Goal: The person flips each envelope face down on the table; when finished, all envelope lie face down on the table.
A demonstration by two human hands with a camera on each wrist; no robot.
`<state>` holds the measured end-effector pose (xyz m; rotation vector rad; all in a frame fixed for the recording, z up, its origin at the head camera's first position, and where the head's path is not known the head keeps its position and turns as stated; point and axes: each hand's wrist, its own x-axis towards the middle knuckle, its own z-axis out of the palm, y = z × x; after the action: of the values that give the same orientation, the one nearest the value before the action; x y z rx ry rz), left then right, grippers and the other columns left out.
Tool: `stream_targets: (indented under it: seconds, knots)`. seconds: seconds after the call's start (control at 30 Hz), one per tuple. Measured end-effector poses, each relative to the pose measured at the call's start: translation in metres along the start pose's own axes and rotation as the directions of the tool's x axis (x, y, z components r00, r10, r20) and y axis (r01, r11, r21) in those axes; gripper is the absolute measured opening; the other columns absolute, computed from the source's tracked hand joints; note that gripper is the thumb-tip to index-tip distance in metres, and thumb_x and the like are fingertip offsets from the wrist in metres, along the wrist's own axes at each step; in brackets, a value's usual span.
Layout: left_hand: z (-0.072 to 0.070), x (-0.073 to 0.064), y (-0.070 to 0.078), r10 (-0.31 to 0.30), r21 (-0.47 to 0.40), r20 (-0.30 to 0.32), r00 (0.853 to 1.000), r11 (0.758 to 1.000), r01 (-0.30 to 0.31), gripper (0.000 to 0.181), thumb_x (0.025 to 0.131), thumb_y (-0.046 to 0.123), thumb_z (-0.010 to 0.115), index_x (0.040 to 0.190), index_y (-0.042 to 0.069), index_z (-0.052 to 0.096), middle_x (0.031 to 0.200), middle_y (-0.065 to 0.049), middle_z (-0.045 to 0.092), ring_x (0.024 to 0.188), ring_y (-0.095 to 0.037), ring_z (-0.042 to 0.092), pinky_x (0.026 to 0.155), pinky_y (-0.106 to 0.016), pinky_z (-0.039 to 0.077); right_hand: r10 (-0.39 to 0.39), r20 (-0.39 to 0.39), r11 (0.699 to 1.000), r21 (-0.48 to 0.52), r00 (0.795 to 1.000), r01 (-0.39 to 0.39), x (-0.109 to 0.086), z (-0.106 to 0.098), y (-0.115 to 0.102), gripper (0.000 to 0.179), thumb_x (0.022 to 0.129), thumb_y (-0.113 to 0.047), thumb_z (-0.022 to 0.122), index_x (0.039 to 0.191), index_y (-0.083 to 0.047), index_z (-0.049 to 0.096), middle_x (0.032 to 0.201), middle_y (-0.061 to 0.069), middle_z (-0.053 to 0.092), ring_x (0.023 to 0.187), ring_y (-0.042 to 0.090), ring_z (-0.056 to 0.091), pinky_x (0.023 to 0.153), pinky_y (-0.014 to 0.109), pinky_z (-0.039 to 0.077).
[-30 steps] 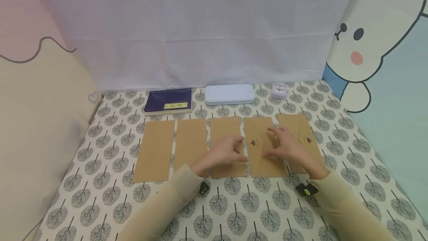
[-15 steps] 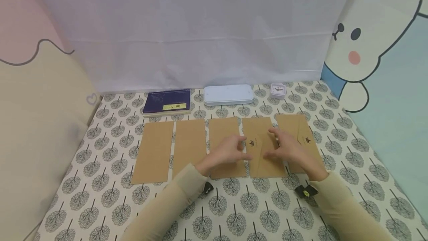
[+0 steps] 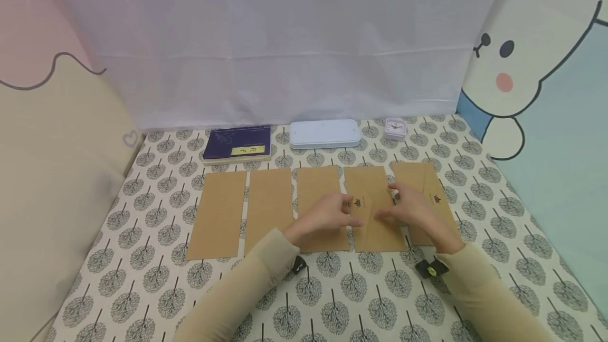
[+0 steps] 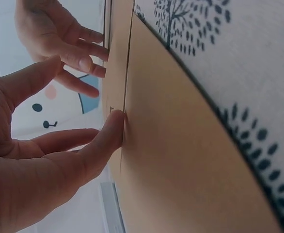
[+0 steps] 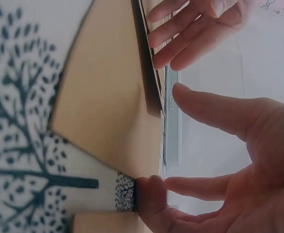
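Several brown paper envelopes lie in a row on the patterned cloth. Both hands are over the fourth envelope (image 3: 380,236), which shows its flap and a small crown print. My left hand (image 3: 328,212) comes in from its left side, across the third envelope (image 3: 318,181), with thumb and fingers spread apart. In the left wrist view, one left fingertip (image 4: 115,119) is at an envelope's edge. My right hand (image 3: 412,210) spans the fourth and fifth envelopes (image 3: 439,207), its fingers loosely bent. In the right wrist view, a right fingertip (image 5: 151,191) meets an envelope's edge. Neither hand holds anything.
Behind the row stand a dark blue book (image 3: 237,141), a pale metal case (image 3: 325,133) and a small lilac clock (image 3: 395,128). Two plain envelopes, the first (image 3: 218,215) and second (image 3: 269,194), lie at left. A white curtain (image 3: 294,41) closes the back.
My left hand has shifted a little to the right, its fingers now reaching over the fourth envelope's left part. The right hand has barely moved. The envelopes stay where they were.
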<state>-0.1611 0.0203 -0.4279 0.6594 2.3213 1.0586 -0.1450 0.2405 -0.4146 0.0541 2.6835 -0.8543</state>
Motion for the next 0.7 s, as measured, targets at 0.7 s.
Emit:
stream_targets:
  seconds: [0.7]
  knots:
    - [0.005,0.003,0.001,-0.017,-0.017,-0.028,0.999,1.0,0.017,0.041,0.082,0.027,0.076,0.111,0.001,0.063,0.054,0.004,0.037,0.044,-0.007,0.028,0.04,-0.021,0.022,-0.202,-0.038,0.928,0.313,0.979,0.203,0.002,-0.011,0.027,0.061,0.091,-0.008,0.064,0.142,0.007,0.034,0.109,0.025,0.057,0.097,0.036,0.056,0.079,0.04,0.049]
